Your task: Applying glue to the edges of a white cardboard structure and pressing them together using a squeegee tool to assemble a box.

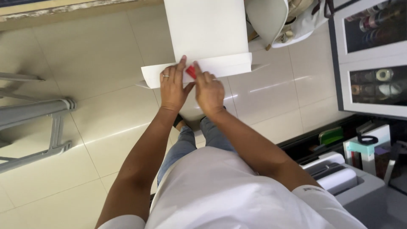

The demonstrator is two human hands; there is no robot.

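Left hand: left hand [172, 87] lies flat, palm down, on the folded strip of a large white sheet [203, 29]; fingers stretched out, index finger reaching up over the fold line. Grips nothing, only presses. A ring shows on one finger.
Right hand: right hand [208, 90] sits just beside the left, the two nearly touching; fingers curled round a small red tool [190, 71], held against the paper between both hands.
Red tool: mostly hidden by the fingers, only a short red part shows; its kind cannot be told.
White sheet: hangs or stands in front of the person, long upper part running out of the top of the view; bottom edge turned up into a fold [220, 68] spanning its width and jutting out past both sides.
Person: white shirt, blue jeans, standing over a pale tiled floor [93, 63].
Right side: white cabinet [339, 55] with glass doors, rolls of tape behind them; below it a white machine [339, 176] with a roll.
Left side: grey metal frame [38, 110] on the floor.
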